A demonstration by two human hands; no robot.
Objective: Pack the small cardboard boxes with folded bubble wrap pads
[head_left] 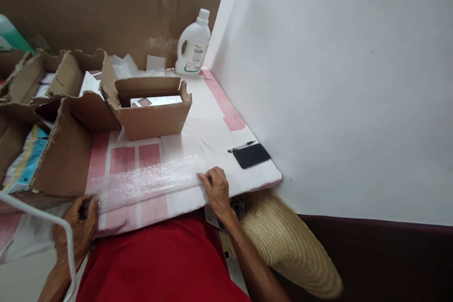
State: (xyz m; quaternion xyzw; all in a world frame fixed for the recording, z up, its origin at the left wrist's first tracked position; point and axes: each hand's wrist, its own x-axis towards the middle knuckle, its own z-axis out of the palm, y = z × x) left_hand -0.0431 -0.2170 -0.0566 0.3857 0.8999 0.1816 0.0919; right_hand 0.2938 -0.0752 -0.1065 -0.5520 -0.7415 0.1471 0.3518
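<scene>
A strip of clear bubble wrap (pixel 152 179) lies stretched across the front of the table, over its pink and white cloth. At the strip's right end, my right hand (pixel 216 191) pinches the edge between thumb and fingers. My left hand (pixel 78 219) is closed at the left end, its fingers curled by the wrap's corner. A white cable or tube passes in front of the left wrist. Beyond the wrap stands an open cardboard box (pixel 154 121) with a white printed carton (pixel 155 101) inside it.
Several cardboard compartments (pixel 67 141) holding packets stand at the left. A white jug (pixel 194 49) is at the back, near the wall. A black phone-like slab (pixel 251 155) and a pen (pixel 241 146) lie at the right edge. Below is a woven straw item (pixel 283 240).
</scene>
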